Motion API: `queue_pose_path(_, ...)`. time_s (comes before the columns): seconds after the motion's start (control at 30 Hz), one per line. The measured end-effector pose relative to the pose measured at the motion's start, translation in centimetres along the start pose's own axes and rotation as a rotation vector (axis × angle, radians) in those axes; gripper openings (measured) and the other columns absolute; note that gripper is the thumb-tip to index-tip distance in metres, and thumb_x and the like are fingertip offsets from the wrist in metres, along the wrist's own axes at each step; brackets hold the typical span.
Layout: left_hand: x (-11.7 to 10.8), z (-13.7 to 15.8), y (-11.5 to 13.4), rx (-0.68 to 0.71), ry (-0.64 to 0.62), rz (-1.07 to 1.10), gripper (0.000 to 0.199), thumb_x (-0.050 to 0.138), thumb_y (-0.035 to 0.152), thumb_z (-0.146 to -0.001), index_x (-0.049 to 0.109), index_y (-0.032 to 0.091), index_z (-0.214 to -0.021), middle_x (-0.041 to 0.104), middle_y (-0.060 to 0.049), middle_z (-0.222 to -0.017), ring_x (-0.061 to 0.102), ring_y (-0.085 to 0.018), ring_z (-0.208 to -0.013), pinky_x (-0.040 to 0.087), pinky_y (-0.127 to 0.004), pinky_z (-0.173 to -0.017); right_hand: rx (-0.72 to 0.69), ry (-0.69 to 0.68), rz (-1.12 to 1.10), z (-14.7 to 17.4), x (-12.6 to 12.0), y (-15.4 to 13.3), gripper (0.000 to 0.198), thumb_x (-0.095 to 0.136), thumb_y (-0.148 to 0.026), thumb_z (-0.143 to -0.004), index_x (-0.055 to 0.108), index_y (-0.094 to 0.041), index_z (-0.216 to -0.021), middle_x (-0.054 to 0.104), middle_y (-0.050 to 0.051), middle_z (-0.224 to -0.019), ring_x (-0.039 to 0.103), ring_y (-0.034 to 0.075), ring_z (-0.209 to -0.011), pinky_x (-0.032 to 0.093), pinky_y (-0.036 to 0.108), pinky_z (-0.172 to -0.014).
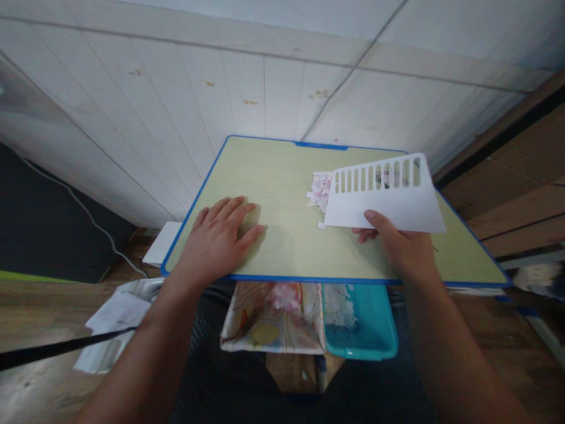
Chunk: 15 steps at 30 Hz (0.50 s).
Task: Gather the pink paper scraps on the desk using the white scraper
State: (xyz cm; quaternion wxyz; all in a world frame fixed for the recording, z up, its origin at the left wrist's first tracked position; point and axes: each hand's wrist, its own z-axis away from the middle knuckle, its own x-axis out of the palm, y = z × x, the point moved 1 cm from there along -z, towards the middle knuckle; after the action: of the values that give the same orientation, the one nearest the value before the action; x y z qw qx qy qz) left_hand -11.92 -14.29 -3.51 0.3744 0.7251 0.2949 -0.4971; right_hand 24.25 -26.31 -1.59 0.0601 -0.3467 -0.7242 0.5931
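2 hands (410,250), 1 holding 1 slotted card (392,203); 1 table (273,171), 2 bins (375,321).

On the desk (282,182), the left hand (218,235) lies spread near the front-left corner; toward the right edge, the right hand (404,244) holds a slotted white card (392,206) beside pinkish-white paper scraps (319,191).

White card (392,203) — pale-green tabletop (286,241), turquoise bin (373,324).
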Motion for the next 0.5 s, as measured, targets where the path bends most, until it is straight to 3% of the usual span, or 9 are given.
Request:
queue_pose_path(0.13, 0.0, 0.0, 0.0, 0.004, 0.004, 0.005, 0.064, 0.053, 0.063, -0.126, 0.072, 0.029, -0.177, 0.064, -0.010, -0.195, 0.053, -0.041, -0.185, 0.039, -0.066, -0.154, 0.012, 0.027, -0.062, 0.3, -0.1, -0.6, 0.042, 0.098, -0.062, -0.092, 0.079, -0.030, -0.073, 0.083, 0.005, -0.070, 0.076, 0.028, -0.058, 0.072, 0.044, -0.065)
queue_pose_path(0.37, -0.1, 0.0, 0.0, 0.002, -0.010, 0.016, 0.062, 0.055, 0.062, -0.126, 0.072, 0.032, -0.177, 0.063, -0.009, -0.196, 0.052, -0.040, -0.186, 0.039, -0.065, -0.154, -0.019, -0.025, -0.025, 0.8, -0.1, -0.4, 0.048, 0.094, -0.062, -0.098, 0.078, -0.031, -0.067, 0.081, 0.006, -0.070, 0.079, 0.028, -0.063, 0.074, 0.045, -0.074)
queue_pose_path(0.5, -0.1, 0.0, 0.0, 0.000, -0.014, 0.012, 0.063, 0.054, 0.061, -0.126, 0.071, 0.030, -0.178, 0.062, -0.009, -0.197, 0.051, -0.039, -0.186, 0.038, -0.065, -0.155, -0.039, -0.021, 0.014, 1.2, -0.4, -0.2, 0.047, 0.093, -0.063, -0.101, 0.079, -0.031, -0.069, 0.083, 0.005, -0.072, 0.080, 0.028, -0.066, 0.076, 0.048, -0.088)
